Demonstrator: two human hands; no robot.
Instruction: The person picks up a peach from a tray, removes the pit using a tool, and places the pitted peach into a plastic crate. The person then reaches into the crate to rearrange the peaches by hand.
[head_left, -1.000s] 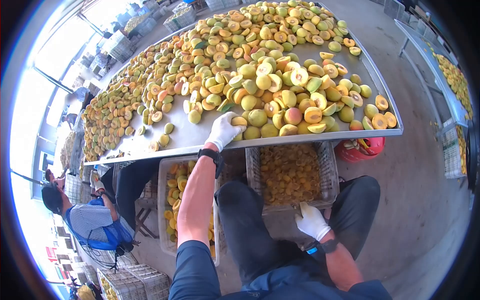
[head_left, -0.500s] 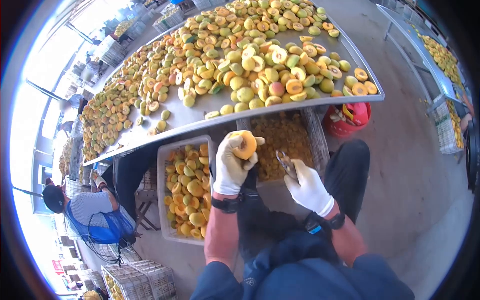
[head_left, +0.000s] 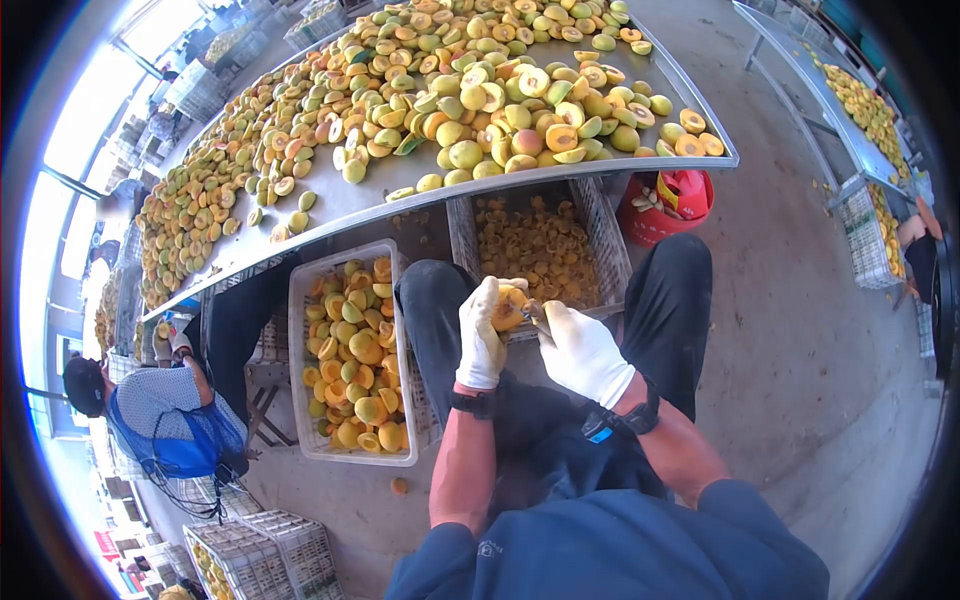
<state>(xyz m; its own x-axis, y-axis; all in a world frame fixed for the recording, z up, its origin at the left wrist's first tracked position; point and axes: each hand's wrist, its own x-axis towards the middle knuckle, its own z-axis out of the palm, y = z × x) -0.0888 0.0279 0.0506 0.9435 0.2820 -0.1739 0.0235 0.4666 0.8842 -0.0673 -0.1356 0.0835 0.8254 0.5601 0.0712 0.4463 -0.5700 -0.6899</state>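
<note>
A fruit half (head_left: 508,310) is held in front of the near edge of the metal worktop (head_left: 328,205), close to the rim of a crate of brownish pieces (head_left: 462,240). The gloved left hand (head_left: 482,335) grasps it between thumb and fingers. The right hand (head_left: 588,352), also gloved, is clenched round a small metal tool (head_left: 540,314), its tip at the fruit (how deep, I cannot tell). Leftward, a pale crate (head_left: 297,375) holds more halves; a red bucket (head_left: 636,222) stands by the worktop's near right corner. Fruit (head_left: 420,90) covers much of the worktop. Near its left corner sits a co-worker (head_left: 165,400).
</note>
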